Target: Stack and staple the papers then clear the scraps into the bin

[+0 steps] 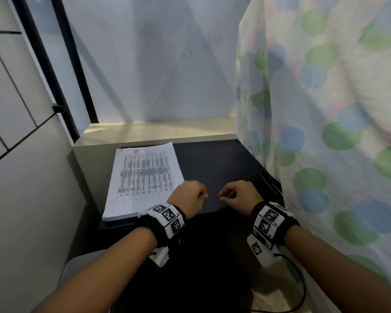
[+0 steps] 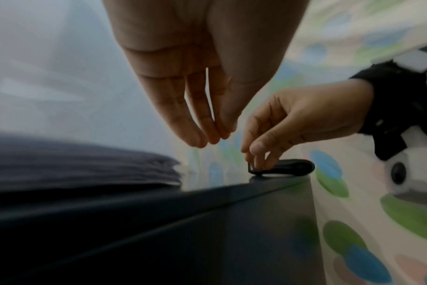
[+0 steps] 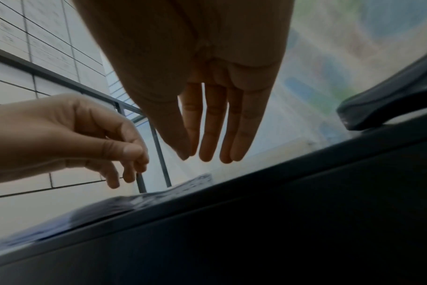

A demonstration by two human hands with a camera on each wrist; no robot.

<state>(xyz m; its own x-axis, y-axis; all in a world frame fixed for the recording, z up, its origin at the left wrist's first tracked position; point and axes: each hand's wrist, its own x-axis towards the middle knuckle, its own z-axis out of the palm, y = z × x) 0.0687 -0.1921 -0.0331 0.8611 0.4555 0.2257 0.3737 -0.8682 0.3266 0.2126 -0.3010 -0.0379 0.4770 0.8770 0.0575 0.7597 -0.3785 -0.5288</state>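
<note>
Bare forearms wear black wristbands point(image 1: 165, 224) with white marker-printed blocks; a black cable point(image 1: 299, 285) trails right.

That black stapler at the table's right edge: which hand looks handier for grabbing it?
Probably the right hand. The stapler lies just beyond it by the dotted curtain, while the left hand hovers beside the stack of papers and would have to cross over. Both hands are above the table, fingertips bunched.
</note>
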